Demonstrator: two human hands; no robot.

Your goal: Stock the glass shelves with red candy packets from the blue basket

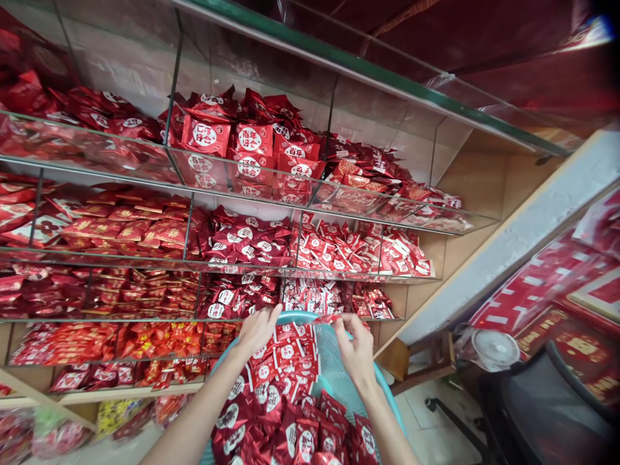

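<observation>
The turquoise mesh basket (330, 358) is the landmark here. Over its far rim, a little right of the middle, there is a small red packet (326, 319) between the thumb and the fingers of the right hand (356, 345), which pinches it. The packet is seen almost edge-on, and its long axis seems to run from left to right, roughly along this rim. The right hand is therefore the nearer one; the packet lies to the right of the left hand (259, 332), and the two are apart. The left hand is above the far left part of the basket, its fingers stretched forward; I cannot tell whether they hold something.

Inside the basket, dark-red packets (271, 397) fill the near part, and red-and-white packets (287, 352) lie in the far left part. Both carry Chinese characters, too small or blurred for me to read surely. Beyond and above the basket, on the glass shelf unit (227, 175), larger red packets (253, 139) show a white oval reading "百年好合". I can identify no brand name.
</observation>
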